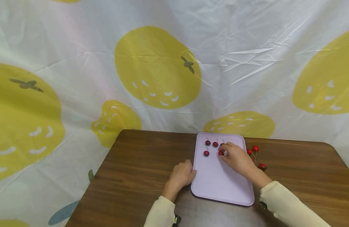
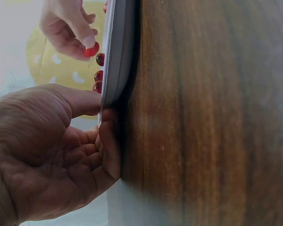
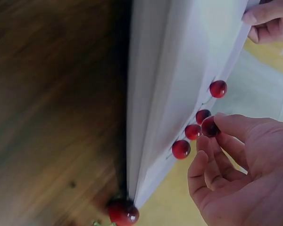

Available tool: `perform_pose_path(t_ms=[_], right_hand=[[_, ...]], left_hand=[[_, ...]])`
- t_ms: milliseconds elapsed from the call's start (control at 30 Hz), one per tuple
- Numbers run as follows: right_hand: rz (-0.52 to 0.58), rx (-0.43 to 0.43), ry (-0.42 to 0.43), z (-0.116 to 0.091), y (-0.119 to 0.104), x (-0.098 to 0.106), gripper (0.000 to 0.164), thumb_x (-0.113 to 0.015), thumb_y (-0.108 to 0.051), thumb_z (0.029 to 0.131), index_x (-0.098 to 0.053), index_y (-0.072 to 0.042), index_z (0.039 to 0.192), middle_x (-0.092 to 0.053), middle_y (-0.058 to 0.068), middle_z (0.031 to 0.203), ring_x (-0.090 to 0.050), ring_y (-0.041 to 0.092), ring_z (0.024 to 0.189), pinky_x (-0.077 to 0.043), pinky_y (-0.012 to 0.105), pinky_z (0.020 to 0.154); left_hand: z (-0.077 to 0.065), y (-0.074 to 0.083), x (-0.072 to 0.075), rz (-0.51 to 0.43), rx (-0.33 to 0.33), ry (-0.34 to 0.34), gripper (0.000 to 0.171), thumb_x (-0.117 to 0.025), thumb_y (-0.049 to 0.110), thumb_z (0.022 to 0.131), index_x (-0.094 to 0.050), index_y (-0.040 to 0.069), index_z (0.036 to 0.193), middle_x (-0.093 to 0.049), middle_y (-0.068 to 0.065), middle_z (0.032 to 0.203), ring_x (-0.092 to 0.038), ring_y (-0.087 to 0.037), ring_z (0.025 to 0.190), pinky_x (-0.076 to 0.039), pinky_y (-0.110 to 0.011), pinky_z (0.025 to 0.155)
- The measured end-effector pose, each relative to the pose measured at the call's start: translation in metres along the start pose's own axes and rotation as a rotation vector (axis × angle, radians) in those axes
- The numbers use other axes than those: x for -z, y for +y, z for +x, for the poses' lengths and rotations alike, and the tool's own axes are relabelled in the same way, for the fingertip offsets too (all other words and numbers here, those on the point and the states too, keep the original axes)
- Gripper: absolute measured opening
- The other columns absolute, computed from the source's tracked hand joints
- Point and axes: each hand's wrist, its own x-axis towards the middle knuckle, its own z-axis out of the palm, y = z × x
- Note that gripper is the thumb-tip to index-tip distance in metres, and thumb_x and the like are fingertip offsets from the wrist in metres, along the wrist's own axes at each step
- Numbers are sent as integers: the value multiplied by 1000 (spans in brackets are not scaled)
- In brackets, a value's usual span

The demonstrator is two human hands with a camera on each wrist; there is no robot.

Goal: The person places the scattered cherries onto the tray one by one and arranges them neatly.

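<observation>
My lilac rectangular tray (image 1: 214, 186) carries round dark-red cherries (image 1: 206, 153) near its far edge; bright-red stemmed cherries (image 1: 262, 166) lie to its right.

One pale lilac, rectangular, round-cornered tray (image 1: 220, 186), raised rim: lying flat, left edge gripped by left hand (image 1: 180, 173).
One glossy dark-red round cherry (image 1: 221, 153): pinched in right hand (image 1: 237, 157), over the tray.
Four glossy dark-red stemmed cherries (image 1: 215, 144): on the tray, three in a row at far end, one nearer, at left.
One bright-red, green-stemmed cherry cluster (image 1: 255, 148): just beside tray, right.
</observation>
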Motion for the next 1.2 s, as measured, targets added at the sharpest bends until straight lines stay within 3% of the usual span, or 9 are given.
perform_pose_path(t_ms=[200,567,1200], right_hand=[[-7,22,-14,6,-4,-10,22,-84,-7,85,-76,-6,106,-72,6,99,-65,15,79,-56,40,74],[-35,46,-21,11,-5,-13,19,-86,-9,84,-76,-10,101,-64,-1,86,-60,12,74,-51,37,68],[-46,52,-34,10,-5,-18,26,-85,-16,88,-77,-13,112,-70,4,92,-63,15,78,-55,42,72]], left_hand=[[-2,2,2,2,-8,3,24,-67,26,100,-57,6,90,-60,-8,77,-57,-25,71,-49,-41,66],[0,2,1,28,4,11,23,-68,26,100,-58,8,89,-61,-8,77,-57,-25,71,-49,-41,66],[0,1,-1,31,9,15,24,-68,27,100,-58,8,89,-63,-10,78,-61,-27,73,-52,-43,68]])
